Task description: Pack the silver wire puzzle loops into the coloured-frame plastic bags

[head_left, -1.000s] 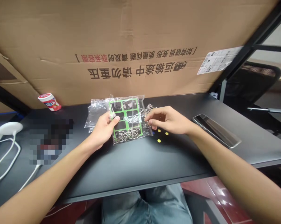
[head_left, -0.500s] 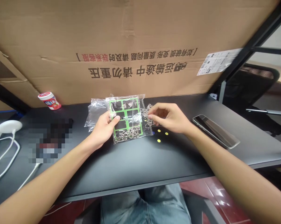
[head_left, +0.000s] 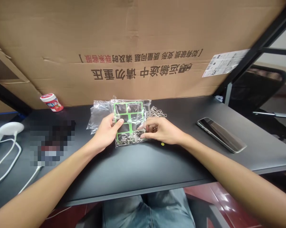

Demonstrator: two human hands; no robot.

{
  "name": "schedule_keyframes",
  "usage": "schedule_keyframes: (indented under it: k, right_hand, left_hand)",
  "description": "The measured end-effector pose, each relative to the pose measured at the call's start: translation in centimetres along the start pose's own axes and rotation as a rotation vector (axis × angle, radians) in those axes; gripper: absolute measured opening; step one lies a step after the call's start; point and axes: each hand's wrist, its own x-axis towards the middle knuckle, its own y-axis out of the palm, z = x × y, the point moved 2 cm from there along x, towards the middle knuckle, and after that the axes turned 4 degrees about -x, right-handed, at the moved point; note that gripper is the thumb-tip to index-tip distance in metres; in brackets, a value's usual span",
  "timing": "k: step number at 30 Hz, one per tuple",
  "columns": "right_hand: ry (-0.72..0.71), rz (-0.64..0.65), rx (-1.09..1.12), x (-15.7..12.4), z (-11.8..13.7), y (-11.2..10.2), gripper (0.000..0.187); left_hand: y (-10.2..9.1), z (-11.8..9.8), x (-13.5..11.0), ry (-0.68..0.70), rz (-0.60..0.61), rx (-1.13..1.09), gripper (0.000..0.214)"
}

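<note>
A clear plastic bag with a green grid frame and small metal rings inside lies on the black desk. My left hand grips the bag's left edge, thumb on top of the green frame. My right hand pinches the bag's lower right corner, fingers closed on the plastic. A loose heap of metal rings lies just behind my right hand. A second clear bag sticks out to the left under the first.
A big cardboard box stands right behind the bags. A phone lies to the right, a small red-and-white bottle at the back left, a white device with cables at the far left. One yellow dot shows by my right wrist.
My right hand has moved left and down from the loose rings onto the bag's lower right corner, covering two of the yellow dots. My left hand has kept its hold.
</note>
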Motion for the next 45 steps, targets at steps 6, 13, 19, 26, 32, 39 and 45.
schedule_keyframes:
  k: [6,13,19,26,32,39,45]
  right_hand:
    - [-0.035,-0.044,-0.189,0.5,1.0,1.1,0.024]
    - [-0.024,-0.056,-0.376,0.5,1.4,0.5,0.014]
    - [0.050,-0.036,-0.141,0.0,1.1,-1.1,0.006]
    - [0.072,-0.351,-0.257,-0.2,0.7,-3.7,0.011]
    - [-0.062,-0.049,-0.245,-0.4,0.8,-2.5,0.013]
    - [-0.019,0.216,-0.293,-0.3,1.1,-1.4,0.013]
    - [-0.026,0.199,-0.273,-0.6,1.4,-2.7,0.009]
  left_hand:
    - [0.0,0.2,0.0,0.026,0.007,-0.001,0.046]
    - [-0.4,0.6,0.3,-0.003,0.023,-0.012,0.048]
    - [-0.3,0.3,0.3,0.005,0.027,-0.045,0.050]
    - [-0.3,0.1,0.3,0.036,0.003,-0.021,0.046]
    - [-0.4,0.2,0.3,0.041,0.001,-0.035,0.048]
    - [-0.4,0.1,0.3,0.062,0.002,0.040,0.044]
    - [-0.3,0.1,0.3,0.051,0.025,-0.010,0.045]
